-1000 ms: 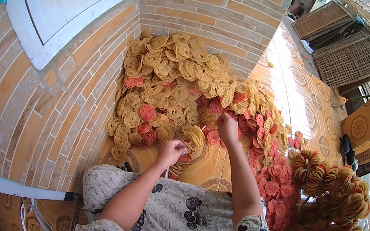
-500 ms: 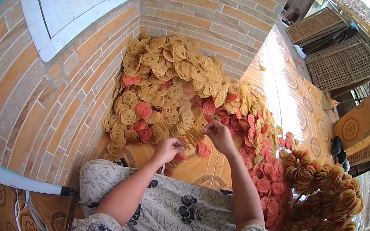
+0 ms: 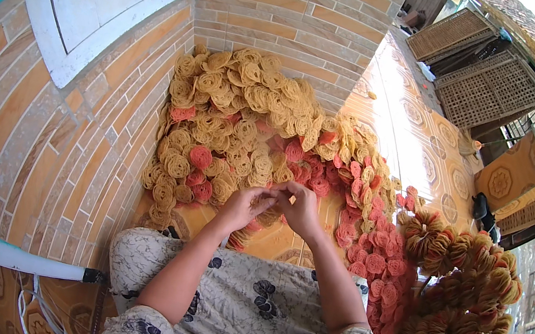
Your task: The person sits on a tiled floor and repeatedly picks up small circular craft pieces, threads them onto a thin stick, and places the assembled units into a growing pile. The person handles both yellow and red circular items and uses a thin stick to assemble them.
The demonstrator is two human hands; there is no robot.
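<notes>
At the far left a brick wall with a white window frame stands over a white pipe that runs along its foot. Against the wall and a brick pillar lies a heap of round crackers, yellow ones with pink ones mixed in, too many to count, spread flat on the tiled floor. The left hand and the right hand meet at the near edge of the heap, fingers curled together and apparently pinched on a small stack of crackers; the stack is mostly hidden by the fingers, so its count and which way it points cannot be told. Both forearms come up over a patterned cloth on the lap. To the right sit bundles of tied crackers, roughly a dozen, and farther back two woven trays lean together.
</notes>
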